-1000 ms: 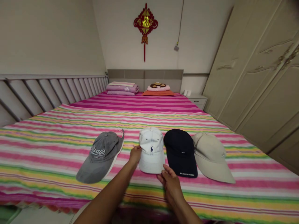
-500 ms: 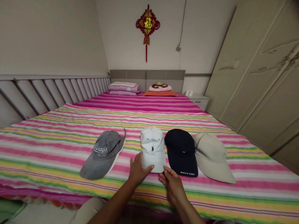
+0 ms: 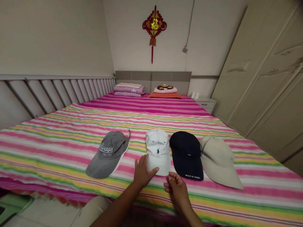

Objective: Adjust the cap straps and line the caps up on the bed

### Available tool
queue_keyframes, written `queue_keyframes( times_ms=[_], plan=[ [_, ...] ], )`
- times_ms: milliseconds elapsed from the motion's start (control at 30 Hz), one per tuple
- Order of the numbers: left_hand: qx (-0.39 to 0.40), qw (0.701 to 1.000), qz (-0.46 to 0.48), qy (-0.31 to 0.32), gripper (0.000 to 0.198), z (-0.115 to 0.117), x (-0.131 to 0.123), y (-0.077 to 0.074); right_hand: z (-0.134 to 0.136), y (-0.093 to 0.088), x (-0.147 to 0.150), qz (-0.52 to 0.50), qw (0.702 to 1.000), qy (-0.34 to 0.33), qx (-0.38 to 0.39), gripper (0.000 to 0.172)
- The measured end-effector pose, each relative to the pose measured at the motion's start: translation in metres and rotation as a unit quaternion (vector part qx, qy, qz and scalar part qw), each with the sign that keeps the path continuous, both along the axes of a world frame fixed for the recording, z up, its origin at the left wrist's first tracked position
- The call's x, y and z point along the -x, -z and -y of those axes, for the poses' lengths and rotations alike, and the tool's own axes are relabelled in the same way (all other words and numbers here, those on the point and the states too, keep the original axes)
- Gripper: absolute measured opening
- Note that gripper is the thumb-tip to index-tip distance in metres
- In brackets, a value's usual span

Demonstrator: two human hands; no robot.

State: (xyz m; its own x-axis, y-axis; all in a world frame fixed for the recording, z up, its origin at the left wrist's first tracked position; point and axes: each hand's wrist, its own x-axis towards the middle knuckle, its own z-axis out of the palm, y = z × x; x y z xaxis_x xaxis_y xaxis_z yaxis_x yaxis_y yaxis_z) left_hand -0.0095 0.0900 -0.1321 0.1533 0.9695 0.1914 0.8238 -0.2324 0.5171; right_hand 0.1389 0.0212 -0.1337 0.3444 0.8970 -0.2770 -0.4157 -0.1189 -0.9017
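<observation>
A white baseball cap [image 3: 158, 162] with a small dark emblem lies on the bed, its brim facing me. My left hand [image 3: 142, 171] rests at the cap's left side, open, fingers spread along the edge and thumb over the brim. At the brim's right corner, my right hand [image 3: 177, 186] is closed in a pinch, with thumb and index fingertips at the edge. Close on the right is a black cap [image 3: 187, 154], which partly overlaps or touches a beige cap [image 3: 220, 160]. A grey cap [image 3: 109, 154] with white lettering lies apart on the left.
A striped sheet [image 3: 59, 148] covers the bed. Folded purple bedding [image 3: 129, 90] and a pink folded item [image 3: 165, 90] are by the headboard [image 3: 132, 76]. A railing [image 3: 71, 91] runs along the left, a wardrobe [image 3: 255, 82] stands right, and a green stool [image 3: 15, 205] is lower left.
The view has shifted slightly, so everything appears a little further right. Both hands stay at the white cap's brim, and the caps keep their places on the bed.
</observation>
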Motion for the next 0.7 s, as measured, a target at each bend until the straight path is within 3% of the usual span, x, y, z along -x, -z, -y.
queue_keyframes(
  times_ms=[533,600,700],
  plan=[
    [-0.003,1.000,0.015,0.014,0.072,0.008,-0.001,-0.004,0.012,0.000,0.003,0.141,0.990,-0.009,-0.029,0.043],
    [-0.019,1.000,0.016,0.016,0.067,0.014,0.002,0.000,0.016,-0.001,-0.001,0.226,0.973,-0.006,-0.054,0.039],
    [-0.066,0.997,-0.002,0.031,0.062,0.029,0.009,0.012,0.024,-0.001,-0.007,0.367,0.923,-0.008,-0.118,0.032]
  ],
)
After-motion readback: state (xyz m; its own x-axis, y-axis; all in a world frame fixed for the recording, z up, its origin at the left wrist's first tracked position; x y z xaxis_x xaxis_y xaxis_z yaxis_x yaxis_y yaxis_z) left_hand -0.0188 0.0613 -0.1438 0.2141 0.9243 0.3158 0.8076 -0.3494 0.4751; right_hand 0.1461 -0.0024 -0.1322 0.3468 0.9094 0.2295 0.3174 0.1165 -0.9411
